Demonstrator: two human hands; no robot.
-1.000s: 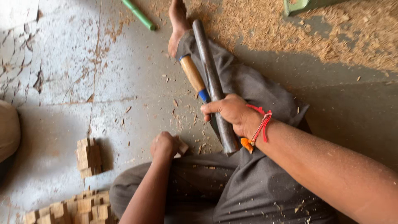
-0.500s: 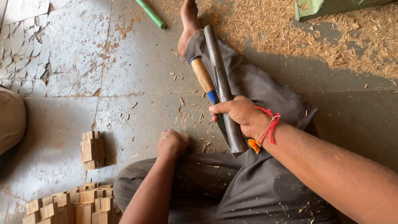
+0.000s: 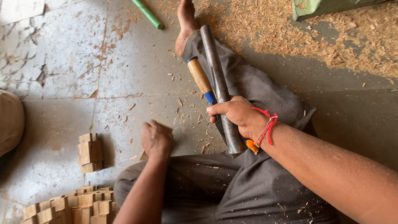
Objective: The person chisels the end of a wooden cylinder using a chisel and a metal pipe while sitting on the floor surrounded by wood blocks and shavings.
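Right hand point(image 3: 238, 116) wraps fingers around one dark metal bar point(image 3: 217, 83) lying along leg, beside one wooden-handled tool point(image 3: 200, 77). Left hand point(image 3: 157, 140), fingers curled, presses small wood piece point(image 3: 144, 156) on floor; grip unclear. Two block stacks: point(image 3: 90, 152), point(image 3: 70, 206).

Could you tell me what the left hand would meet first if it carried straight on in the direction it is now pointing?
Probably only bare floor strewn with small wood chips. The left hand points up the picture, and the way looks free until the green stick, which lies slightly left of that line; depth is hard to judge.
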